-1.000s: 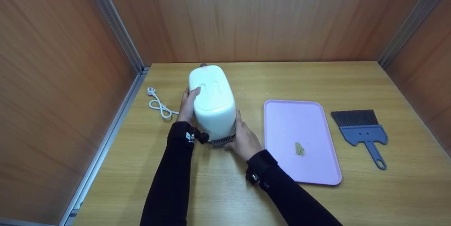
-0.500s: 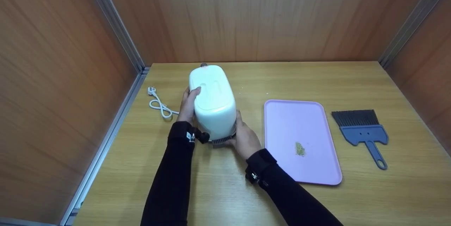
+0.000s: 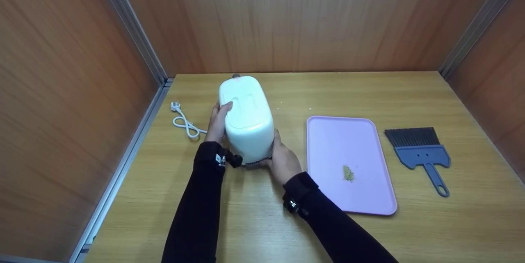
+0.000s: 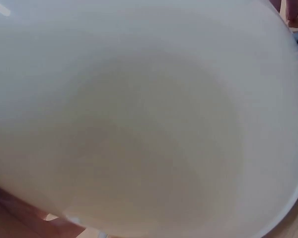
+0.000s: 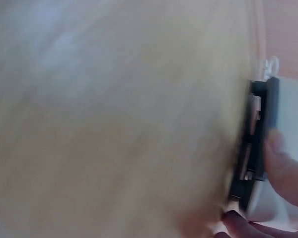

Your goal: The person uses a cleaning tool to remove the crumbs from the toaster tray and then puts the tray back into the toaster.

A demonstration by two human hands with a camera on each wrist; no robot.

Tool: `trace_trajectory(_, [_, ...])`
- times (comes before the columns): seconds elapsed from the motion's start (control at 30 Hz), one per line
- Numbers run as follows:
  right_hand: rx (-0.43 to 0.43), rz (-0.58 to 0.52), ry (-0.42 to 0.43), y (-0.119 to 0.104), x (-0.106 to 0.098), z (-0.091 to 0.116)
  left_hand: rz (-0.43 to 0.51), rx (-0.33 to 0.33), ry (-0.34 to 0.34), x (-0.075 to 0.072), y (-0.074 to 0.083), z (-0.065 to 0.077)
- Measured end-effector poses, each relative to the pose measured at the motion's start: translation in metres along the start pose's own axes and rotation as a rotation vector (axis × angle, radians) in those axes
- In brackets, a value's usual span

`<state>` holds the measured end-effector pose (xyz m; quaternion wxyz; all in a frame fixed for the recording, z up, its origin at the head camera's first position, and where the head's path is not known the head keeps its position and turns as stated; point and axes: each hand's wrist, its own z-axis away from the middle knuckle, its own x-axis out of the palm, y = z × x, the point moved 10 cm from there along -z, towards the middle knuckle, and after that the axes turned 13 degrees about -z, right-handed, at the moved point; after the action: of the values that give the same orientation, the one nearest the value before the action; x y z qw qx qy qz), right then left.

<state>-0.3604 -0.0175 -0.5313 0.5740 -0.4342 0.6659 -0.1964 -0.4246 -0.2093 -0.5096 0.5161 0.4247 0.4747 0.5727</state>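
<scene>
A white toaster (image 3: 248, 111) with rounded corners sits left of the table's middle, a small dark knob at its far end. My left hand (image 3: 218, 122) grips its left side, with the thumb over the top face. My right hand (image 3: 285, 162) holds the near right corner. A dark grey slotted piece (image 3: 253, 164), like a crumb tray, shows at the toaster's near lower end. In the right wrist view my thumb presses this dark piece (image 5: 271, 124), and other fingertips show below. White casing (image 4: 149, 124) fills most of the left wrist view. The toaster's underside is hidden.
A white cord with its plug (image 3: 175, 106) lies looped at left. The pink-purple tray (image 3: 340, 140) at right carries a small pile of greenish crumbs (image 3: 348, 173). Farther right lies a blue brush (image 3: 422, 155) with dark bristles. Wooden panels stand behind and at both sides.
The dark grey piece at the toaster's near end has slid inward, so less of it sticks out. My right hand has followed slightly; the left hand and toaster look unmoved.
</scene>
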Motion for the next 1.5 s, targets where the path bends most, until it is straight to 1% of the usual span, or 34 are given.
trace_trajectory(0.13, [-0.042, -0.006, 0.036, -0.001, -0.004, 0.001, -0.007, 0.016, -0.006, 0.004, 0.0, 0.0])
trace_trajectory(0.3, [-0.053, -0.029, 0.018, 0.0, -0.005, 0.001, 0.016, 0.015, -0.024, 0.007, 0.002, -0.003])
trace_trajectory(0.43, [-0.058, -0.035, 0.009, -0.001, -0.005, -0.001, 0.017, -0.025, -0.02, 0.005, 0.0, -0.003])
trace_trajectory(0.57, [-0.05, -0.019, 0.015, -0.001, -0.004, -0.002, 0.033, -0.06, -0.022, 0.004, -0.003, 0.0])
trace_trajectory(0.7, [-0.037, 0.004, 0.027, 0.0, -0.004, -0.005, 0.057, -0.055, -0.025, 0.004, -0.004, 0.001])
trace_trajectory(0.9, [-0.014, 0.009, 0.029, -0.001, -0.004, -0.008, 0.025, -0.032, -0.024, 0.003, -0.002, -0.001])
trace_trajectory(1.13, [-0.032, 0.018, 0.037, -0.003, -0.003, -0.009, 0.011, 0.05, -0.006, 0.001, 0.003, -0.001])
trace_trajectory(1.2, [-0.029, 0.016, 0.04, -0.002, -0.003, -0.009, 0.01, 0.049, -0.004, 0.001, 0.003, -0.001])
trace_trajectory(1.37, [-0.018, 0.022, 0.036, -0.001, -0.002, -0.009, 0.0, 0.013, 0.001, 0.0, 0.0, -0.001])
trace_trajectory(1.5, [-0.02, 0.018, 0.039, -0.001, -0.002, -0.009, -0.016, 0.001, 0.004, -0.001, -0.001, -0.003])
